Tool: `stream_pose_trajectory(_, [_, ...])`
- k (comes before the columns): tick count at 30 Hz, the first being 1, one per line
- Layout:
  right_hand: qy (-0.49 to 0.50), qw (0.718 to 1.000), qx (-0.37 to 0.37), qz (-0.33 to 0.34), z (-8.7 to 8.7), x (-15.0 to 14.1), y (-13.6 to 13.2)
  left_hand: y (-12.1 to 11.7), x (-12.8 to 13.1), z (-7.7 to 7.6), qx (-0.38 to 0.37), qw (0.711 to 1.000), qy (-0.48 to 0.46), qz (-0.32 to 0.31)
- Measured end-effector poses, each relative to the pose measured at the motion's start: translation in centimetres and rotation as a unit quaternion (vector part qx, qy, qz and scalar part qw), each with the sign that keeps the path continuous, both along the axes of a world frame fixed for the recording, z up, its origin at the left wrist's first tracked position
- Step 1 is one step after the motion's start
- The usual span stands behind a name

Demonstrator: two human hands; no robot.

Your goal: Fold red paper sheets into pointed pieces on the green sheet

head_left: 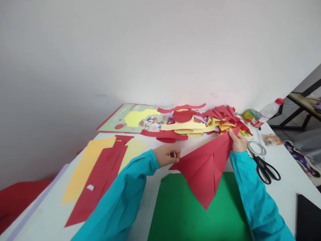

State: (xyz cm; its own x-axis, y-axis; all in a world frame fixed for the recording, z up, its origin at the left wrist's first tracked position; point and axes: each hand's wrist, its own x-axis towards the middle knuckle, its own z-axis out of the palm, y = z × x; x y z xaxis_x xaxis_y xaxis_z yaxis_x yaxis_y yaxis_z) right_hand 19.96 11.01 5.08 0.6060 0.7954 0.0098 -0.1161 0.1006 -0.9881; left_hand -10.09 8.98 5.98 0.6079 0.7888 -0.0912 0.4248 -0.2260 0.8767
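Note:
A folded sheet of red paper is stretched between my two hands, its pointed lower corner hanging over a green sheet. My left hand pinches the paper's left end between thumb and fingertips. At the upper right end, my right hand grips it with the thumb on top. A crease or slit runs down the right part of the paper. Just behind my right hand lies a heap of folded red and yellow paper pieces.
Cut red and yellow strips lie near the wall beside a picture board. Red offcuts and orange paper are at left. Black scissors, a tape roll, a tipped bottle and a black object are at right.

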Motion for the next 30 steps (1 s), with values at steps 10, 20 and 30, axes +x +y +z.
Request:
stream_pose_trajectory(10, [0.069,0.981,-0.060,0.174,1.3,-1.5,-1.1,0.3,-0.4,2.2,0.002,0.997,0.056,0.050])
stream_pose_trajectory(20, [-0.067,0.864,-0.079,0.493,2.2,-8.0,-5.6,-1.9,6.9,2.2,-0.035,0.960,-0.197,0.196])
stream_pose_trajectory(30, [-0.123,0.862,-0.058,0.488,1.7,-7.9,-5.4,-1.6,6.2,2.8,-0.072,0.942,-0.248,0.214])
